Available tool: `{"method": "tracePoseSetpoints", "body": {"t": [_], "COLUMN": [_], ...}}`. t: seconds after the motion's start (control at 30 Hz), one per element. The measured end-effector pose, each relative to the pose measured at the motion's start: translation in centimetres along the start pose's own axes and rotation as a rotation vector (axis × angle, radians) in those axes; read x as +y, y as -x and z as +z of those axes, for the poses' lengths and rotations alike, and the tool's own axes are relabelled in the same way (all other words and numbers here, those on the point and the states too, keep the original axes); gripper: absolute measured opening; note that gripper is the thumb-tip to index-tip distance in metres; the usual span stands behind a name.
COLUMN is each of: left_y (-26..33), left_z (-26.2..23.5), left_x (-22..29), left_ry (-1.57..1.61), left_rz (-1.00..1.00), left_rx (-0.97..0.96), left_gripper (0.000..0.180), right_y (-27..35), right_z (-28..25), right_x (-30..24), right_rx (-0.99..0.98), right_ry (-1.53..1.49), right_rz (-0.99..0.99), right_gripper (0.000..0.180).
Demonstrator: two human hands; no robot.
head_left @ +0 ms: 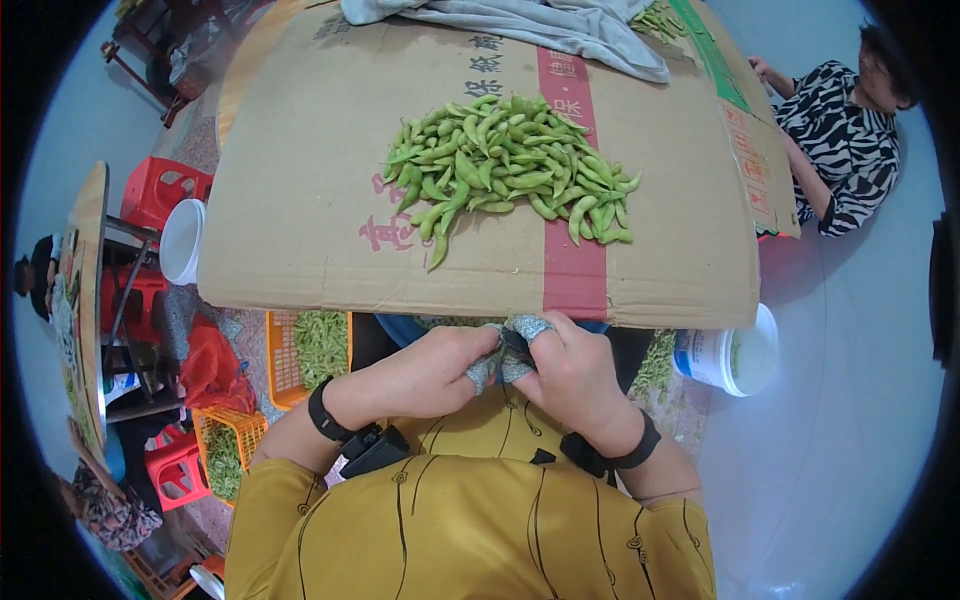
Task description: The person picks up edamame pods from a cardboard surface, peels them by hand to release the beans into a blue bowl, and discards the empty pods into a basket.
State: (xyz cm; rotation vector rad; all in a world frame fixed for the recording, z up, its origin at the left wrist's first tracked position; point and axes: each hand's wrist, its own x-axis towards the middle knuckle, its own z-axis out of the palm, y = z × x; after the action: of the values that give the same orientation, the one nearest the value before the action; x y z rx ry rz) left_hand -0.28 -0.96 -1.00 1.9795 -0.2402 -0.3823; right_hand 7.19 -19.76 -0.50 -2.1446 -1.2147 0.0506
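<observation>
Both hands meet in front of my chest, just below the near edge of the cardboard (660,200). My left hand (445,368) and my right hand (578,372) are closed, their fingertips together. Grey patterned fabric covers the fingertips, with a dark patch between them; whatever they pinch is hidden. Just beyond, a heap of green soybean pods (500,165) lies on the cardboard. Part of a blue basin (402,328) shows under the edge, behind my hands.
A grey cloth (560,35) lies at the far edge. White buckets (183,240) stand at left and right. Orange crates (283,350) of pods, red stools (165,190) and a red bag (215,370) are at left. One person (840,140) sits at right; others are at far left.
</observation>
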Motion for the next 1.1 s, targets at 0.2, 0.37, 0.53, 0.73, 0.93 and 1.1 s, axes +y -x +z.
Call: {"method": "tracePoseSetpoints", "body": {"t": [0.2,0.37,0.53,0.73,0.93,1.1], "left_y": [3.0,9.1,10.6,4.7,-2.5,-5.8], "left_z": [-1.9,-3.7,-4.0,-3.7,-2.2,-1.0], "left_x": [-0.5,-3.0,-3.0,0.9,3.1,4.2], "left_ry": [-0.059,-0.667,-0.861,-0.258,0.004,0.534], "left_rz": [-0.050,-0.504,-0.602,0.041,0.176,-0.035], "left_rx": [0.142,0.268,0.396,0.216,0.295,0.419], "left_gripper": [0.016,0.025,0.023,0.020,0.015,0.016], "right_y": [0.3,-1.6,-4.8,-4.0,-3.5,-3.0], "right_z": [-0.6,-2.2,-3.1,-2.9,-2.5,-1.3], "right_x": [0.2,2.0,5.6,5.2,3.9,1.8], "right_rx": [-0.035,0.169,0.347,0.461,0.581,0.522], "right_ry": [-0.064,-0.059,0.377,0.270,0.077,-0.083], "right_rz": [0.032,0.129,0.324,0.295,0.262,0.240], "right_gripper": [0.030,0.022,0.019,0.019,0.026,0.027]}}
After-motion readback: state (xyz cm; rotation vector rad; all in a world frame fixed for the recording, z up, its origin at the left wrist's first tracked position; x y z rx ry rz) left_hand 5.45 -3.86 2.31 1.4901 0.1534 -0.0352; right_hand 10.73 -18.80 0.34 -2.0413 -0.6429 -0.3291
